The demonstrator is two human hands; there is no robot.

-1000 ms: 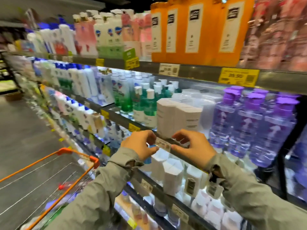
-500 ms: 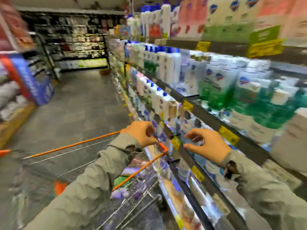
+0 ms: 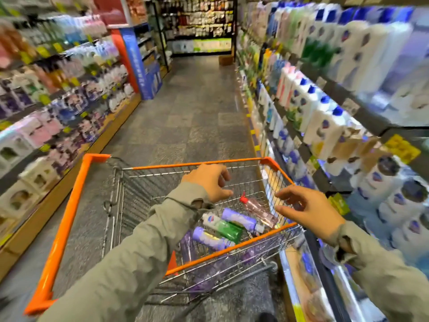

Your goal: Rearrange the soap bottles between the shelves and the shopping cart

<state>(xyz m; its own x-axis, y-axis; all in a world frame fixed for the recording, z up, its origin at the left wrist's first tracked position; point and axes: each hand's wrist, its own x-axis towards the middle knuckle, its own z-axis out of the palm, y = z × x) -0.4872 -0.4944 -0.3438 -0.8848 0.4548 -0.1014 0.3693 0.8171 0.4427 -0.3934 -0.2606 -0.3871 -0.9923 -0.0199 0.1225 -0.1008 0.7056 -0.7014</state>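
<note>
Orange-rimmed cart [image 3: 60,231] fills the centre, and soap bottles [image 3: 224,227] lie in its basket at 5 o'clock. Left hand [image 3: 209,183] and right hand [image 3: 310,211] hover above them, fingers loosely curled, grasping nothing. Stocked shelves [image 3: 336,95] stand at 3 o'clock.

Both hands [image 3: 210,185] [image 3: 310,211] empty above cart [image 3: 62,231]; bottles [image 3: 222,226] inside

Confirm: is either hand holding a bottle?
No, the left hand and right hand both hover empty over the shopping cart.
</note>
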